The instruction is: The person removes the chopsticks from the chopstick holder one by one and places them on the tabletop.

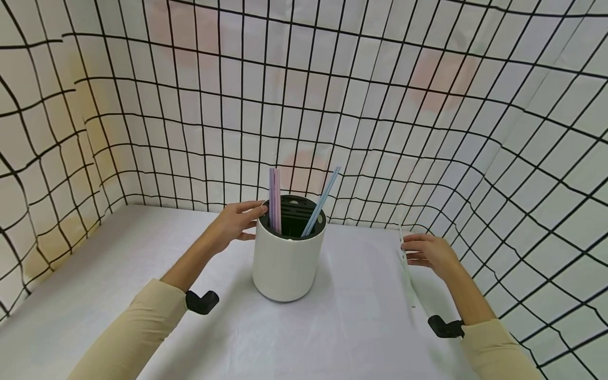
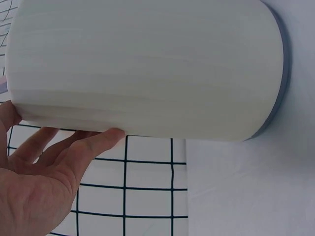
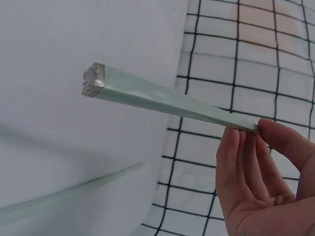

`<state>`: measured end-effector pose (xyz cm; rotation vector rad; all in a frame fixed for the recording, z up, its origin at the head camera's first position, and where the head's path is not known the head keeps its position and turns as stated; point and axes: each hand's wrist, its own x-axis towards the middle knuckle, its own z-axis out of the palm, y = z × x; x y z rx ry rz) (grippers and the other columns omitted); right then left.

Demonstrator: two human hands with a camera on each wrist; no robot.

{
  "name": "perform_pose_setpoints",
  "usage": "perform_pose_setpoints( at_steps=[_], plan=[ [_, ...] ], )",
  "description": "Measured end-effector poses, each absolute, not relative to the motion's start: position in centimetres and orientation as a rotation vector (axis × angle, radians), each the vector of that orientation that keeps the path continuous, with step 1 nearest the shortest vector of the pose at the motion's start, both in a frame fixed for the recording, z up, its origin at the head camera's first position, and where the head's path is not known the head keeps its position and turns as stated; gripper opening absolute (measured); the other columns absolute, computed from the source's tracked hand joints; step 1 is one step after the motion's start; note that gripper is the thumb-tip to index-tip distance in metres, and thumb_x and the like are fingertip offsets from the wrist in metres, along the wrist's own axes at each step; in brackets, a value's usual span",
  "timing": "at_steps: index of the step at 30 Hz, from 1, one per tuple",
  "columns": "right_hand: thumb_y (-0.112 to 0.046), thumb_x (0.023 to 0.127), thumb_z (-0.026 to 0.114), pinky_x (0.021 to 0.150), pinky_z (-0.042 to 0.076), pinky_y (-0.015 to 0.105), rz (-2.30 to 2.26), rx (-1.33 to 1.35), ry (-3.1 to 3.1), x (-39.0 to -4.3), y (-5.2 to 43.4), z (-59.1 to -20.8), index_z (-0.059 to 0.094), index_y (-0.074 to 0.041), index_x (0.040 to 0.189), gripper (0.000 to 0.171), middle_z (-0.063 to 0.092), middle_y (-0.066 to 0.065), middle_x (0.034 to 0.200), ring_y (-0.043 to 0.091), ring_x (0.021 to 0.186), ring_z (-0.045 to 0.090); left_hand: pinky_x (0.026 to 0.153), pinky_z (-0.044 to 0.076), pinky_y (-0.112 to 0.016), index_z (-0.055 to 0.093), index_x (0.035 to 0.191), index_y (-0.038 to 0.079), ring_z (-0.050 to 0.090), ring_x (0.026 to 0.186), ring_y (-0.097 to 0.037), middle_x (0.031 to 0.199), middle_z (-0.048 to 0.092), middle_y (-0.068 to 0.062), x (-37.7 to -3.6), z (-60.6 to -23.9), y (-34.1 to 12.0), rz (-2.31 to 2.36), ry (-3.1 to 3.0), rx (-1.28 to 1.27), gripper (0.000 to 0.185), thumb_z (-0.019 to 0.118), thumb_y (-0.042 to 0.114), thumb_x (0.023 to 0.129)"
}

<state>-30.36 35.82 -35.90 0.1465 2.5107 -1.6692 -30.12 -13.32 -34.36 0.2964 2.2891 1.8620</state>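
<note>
A white cylindrical utensil holder [image 1: 287, 269] with a black slotted insert stands upright on the table. My left hand [image 1: 235, 221] rests against its left side near the rim; in the left wrist view, fingertips [image 2: 117, 133] touch the white wall. Purple and pink chopsticks [image 1: 274, 198] stand in the holder's left part, and blue chopsticks [image 1: 323, 200] lean to the right. Off to the right, my right hand [image 1: 429, 253] pinches a pale green chopstick [image 3: 162, 101] near one end. Its silver-capped end points toward the right wrist camera.
Another pale green chopstick [image 3: 74, 191] lies on the white table surface [image 1: 285, 343] below the held one. Black wire grid panels [image 1: 304, 105] with white sheeting behind them enclose the table at the back and sides.
</note>
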Motion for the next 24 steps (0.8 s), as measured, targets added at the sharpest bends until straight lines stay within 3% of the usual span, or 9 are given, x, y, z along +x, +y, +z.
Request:
perform_pose_setpoints(
  at_steps=[7,16,24],
  plan=[
    [-0.017,0.096,0.071,0.079,0.064,0.029,-1.594,0.178,2.518,-30.5,37.9,-38.7,0.054,0.012,0.136,0.052,0.075,-0.004,0.096,0.009,0.082,0.073,0.097,0.058,-0.045,0.045,0.154,0.015,0.05,0.14,-0.036,0.154,0.049,-0.011,-30.2,-34.4,-13.2,1.869,2.282,0.282,0.061,0.06,0.042,0.102],
    [-0.014,0.094,0.072,0.074,0.065,0.031,-1.542,0.283,2.524,-30.9,39.6,-41.8,0.057,0.012,0.132,0.049,0.077,0.005,0.098,0.019,0.085,0.075,0.099,0.057,-0.047,0.044,0.155,0.016,0.049,0.141,-0.037,0.155,0.049,-0.011,-30.2,-34.4,-13.2,1.875,2.28,0.279,0.061,0.06,0.042,0.102],
    [-0.012,0.092,0.073,0.07,0.065,0.031,-1.52,0.334,2.514,-30.7,40.2,-43.4,0.059,0.015,0.128,0.047,0.076,0.004,0.092,0.016,0.079,0.074,0.102,0.053,-0.052,0.045,0.154,0.016,0.051,0.14,-0.036,0.154,0.05,-0.011,-30.2,-34.4,-13.2,1.882,2.277,0.286,0.061,0.06,0.042,0.102]
  ],
)
